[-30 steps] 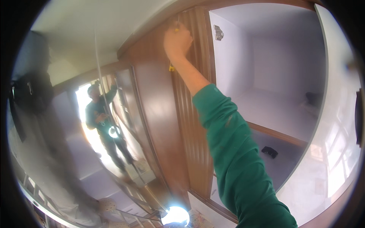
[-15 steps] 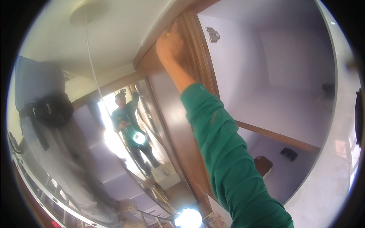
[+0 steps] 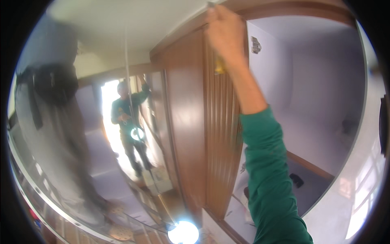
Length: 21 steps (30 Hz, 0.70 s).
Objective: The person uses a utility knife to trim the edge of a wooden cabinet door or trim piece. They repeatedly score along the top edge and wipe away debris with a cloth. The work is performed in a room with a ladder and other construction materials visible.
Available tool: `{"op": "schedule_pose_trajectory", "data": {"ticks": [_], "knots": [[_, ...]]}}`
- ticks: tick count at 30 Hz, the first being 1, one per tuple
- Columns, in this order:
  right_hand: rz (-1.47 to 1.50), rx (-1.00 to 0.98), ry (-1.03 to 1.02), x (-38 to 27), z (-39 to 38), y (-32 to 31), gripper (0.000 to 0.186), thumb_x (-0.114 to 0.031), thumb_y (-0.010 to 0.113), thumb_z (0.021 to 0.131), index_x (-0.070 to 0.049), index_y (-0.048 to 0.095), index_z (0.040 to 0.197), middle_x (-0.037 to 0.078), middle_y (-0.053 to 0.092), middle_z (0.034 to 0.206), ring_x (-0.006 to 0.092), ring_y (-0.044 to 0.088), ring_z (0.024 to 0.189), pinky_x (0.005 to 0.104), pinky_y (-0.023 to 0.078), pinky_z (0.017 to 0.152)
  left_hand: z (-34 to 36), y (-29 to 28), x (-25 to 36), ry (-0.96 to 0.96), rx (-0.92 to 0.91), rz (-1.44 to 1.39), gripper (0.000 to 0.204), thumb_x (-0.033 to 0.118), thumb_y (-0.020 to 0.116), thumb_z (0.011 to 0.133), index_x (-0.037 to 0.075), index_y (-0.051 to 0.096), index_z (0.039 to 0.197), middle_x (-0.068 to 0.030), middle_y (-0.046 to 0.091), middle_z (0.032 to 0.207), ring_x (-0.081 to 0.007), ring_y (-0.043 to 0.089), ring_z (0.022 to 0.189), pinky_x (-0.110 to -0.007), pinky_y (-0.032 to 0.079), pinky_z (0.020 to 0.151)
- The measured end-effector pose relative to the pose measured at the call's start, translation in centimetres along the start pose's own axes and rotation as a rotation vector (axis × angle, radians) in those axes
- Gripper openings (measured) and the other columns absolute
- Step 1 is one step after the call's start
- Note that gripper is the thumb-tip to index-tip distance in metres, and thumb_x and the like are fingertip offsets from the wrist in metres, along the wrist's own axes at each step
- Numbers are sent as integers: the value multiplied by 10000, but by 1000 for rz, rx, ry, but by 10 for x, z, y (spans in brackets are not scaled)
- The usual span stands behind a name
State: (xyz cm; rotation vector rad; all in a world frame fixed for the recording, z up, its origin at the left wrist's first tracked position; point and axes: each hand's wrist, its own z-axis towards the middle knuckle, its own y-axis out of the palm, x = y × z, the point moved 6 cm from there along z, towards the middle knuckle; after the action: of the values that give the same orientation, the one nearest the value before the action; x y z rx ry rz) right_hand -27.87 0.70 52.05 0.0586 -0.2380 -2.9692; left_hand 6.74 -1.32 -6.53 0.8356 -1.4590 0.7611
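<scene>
My right hand (image 3: 226,35) is raised to the top of the wardrobe, closed round a yellow-handled tool (image 3: 219,66) whose exact kind I cannot make out. The yellow end shows below the fist, and a small dark tip pokes out above the fingers by the wooden top trim (image 3: 260,9). Behind the wrist stands a ribbed brown door panel (image 3: 221,110). My left hand shows only as a small reflection at waist height in the mirror (image 3: 157,93); what it holds is too small to tell.
To the right is the open pale cabinet (image 3: 315,77), with a metal hinge (image 3: 255,44) and a dark object (image 3: 296,180) inside. On the left, a person in grey trousers (image 3: 61,150) stands by a metal ladder (image 3: 44,199). A lit bulb (image 3: 183,233) glows low in the middle.
My right hand has moved right and up along the top trim, with the tool in it. The view has shifted, so more of the ribbed panel shows.
</scene>
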Motion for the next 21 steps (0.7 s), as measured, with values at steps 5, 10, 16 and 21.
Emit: {"op": "schedule_pose_trajectory", "data": {"ticks": [5,10,16,21], "knots": [[-478,-116,-45,-10,46,-34,345,-340,513,991,-97,689,1162,139,743,976,338,693,886,439,508,851,6,17,-19,-210,-171,-28,255,167,556,987,6,731,1080,-33,706,852,-120,609,782,-284,497,693],[-1077,-262,-314,-23,63,-23,323,-335,498,988,-128,679,1156,179,710,1053,403,662,987,490,513,846,20,37,-7,-93,-353,30,287,229,554,1016,16,709,1127,-48,717,861,-127,626,748,-280,511,670],[-1301,-499,-543,-12,74,4,265,-307,531,984,-129,682,1110,167,675,1080,405,643,987,494,521,816,39,63,-19,-108,-484,-108,273,228,563,1013,29,707,1133,-53,719,868,-125,636,735,-279,524,660],[-1423,-608,-613,5,72,20,241,-296,550,977,-129,676,1097,151,661,1109,393,640,995,490,525,814,48,74,-44,-139,-574,-276,277,204,563,1011,-3,678,1154,-85,714,928,-137,643,741,-268,530,638]]}}
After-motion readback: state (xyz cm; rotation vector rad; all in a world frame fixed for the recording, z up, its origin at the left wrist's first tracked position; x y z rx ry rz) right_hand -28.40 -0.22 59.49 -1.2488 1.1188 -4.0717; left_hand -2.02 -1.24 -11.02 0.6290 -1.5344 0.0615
